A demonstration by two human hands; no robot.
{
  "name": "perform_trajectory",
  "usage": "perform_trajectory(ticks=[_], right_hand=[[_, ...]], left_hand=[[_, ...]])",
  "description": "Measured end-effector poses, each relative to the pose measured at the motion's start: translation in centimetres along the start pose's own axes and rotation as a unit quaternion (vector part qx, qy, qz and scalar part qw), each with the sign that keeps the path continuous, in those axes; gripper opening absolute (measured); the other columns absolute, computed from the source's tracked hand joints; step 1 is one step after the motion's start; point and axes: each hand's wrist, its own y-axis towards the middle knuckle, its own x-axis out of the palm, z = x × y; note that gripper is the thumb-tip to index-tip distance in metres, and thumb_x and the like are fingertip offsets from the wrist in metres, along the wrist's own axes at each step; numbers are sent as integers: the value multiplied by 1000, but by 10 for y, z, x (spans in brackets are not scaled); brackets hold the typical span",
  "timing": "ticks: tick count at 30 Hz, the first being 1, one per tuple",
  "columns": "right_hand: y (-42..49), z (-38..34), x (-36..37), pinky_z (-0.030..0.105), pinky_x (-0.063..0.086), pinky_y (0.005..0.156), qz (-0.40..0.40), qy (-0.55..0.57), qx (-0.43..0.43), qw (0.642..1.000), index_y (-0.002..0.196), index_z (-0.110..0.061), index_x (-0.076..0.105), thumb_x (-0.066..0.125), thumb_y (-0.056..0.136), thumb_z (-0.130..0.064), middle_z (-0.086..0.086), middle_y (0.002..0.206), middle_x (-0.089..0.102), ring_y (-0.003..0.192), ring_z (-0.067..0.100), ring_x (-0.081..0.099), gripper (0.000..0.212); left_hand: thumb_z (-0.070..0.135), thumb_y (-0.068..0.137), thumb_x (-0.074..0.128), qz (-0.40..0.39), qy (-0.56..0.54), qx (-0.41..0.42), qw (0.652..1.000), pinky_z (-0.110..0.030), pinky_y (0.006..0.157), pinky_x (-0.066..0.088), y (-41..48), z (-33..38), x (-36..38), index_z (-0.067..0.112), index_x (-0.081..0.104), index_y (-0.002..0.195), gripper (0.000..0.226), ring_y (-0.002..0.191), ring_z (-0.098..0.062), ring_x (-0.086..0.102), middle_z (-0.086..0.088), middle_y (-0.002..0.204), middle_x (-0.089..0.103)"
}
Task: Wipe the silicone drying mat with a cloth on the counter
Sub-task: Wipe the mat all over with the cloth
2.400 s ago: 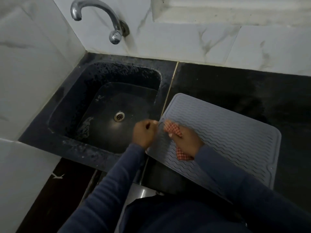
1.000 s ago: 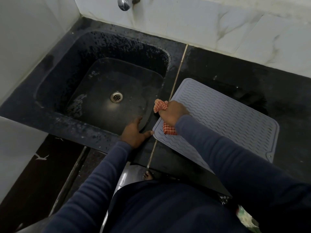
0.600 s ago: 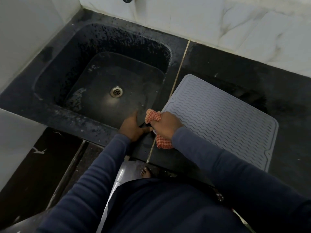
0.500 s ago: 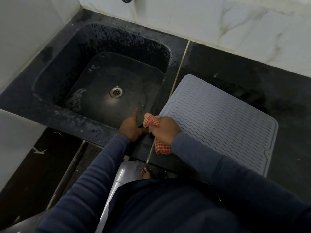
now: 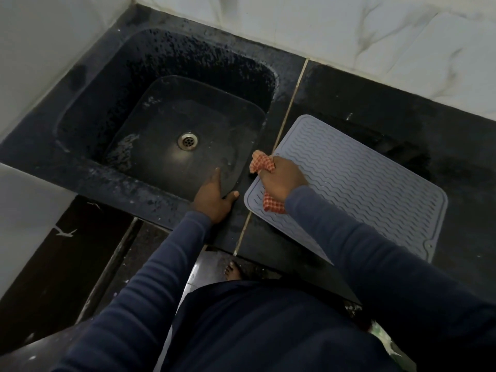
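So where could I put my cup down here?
The bare counter between the mat and the wall is free, and so is the strip right of the mat. The mat's far half is also free. It is crowded at the mat's near-left corner, where the right hand holds the cloth.

mat (image 5: 370,181) on counter (image 5: 456,157), right of sink (image 5: 88,84)

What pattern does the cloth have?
Red-and-white checks on the cloth, head view.
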Motion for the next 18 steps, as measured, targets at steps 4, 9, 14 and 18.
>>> perform_trajectory(ticks=[4, 9, 14, 18], right_hand=[[-15, -2, 4, 35, 48, 87, -28, 8, -27, 999, 106, -17, 69, 46, 96, -43, 4, 105, 68, 96, 23, 63, 35], [-36, -1, 13, 37, 54, 84, -98, -18, -37, 994, 105, -17, 70, 51, 90, -39, 3, 97, 69, 88, 22, 64, 33], [-52, 4, 17, 25, 51, 78, -142, 30, -68, 987, 104, -19, 71, 57, 90, -38, -6, 90, 69, 86, 14, 66, 27], [-46, 17, -17, 14, 53, 81, -220, 340, -2, 914, 113, -15, 69, 62, 90, -9, -14, 89, 74, 84, 1, 69, 25]], left_hand=[[23, 97, 52, 21, -50, -19, 998, -34, 105, 34, 4, 2, -5, 8, 18, 150, 65, 130, -31, 43, -18, 145, 41], [14, 98, 47, 44, -75, -17, 996, -26, 90, 36, 5, 1, -7, 7, 27, 147, 54, 115, -30, 52, -16, 123, 56], [18, 99, 45, 56, -91, -31, 994, -27, 89, 37, 6, -1, -5, 5, 30, 146, 51, 114, -30, 54, -17, 120, 59], [20, 100, 45, 94, -85, -20, 992, -32, 101, 35, 5, 4, -4, 2, 42, 139, 44, 124, -33, 48, -22, 134, 52]])
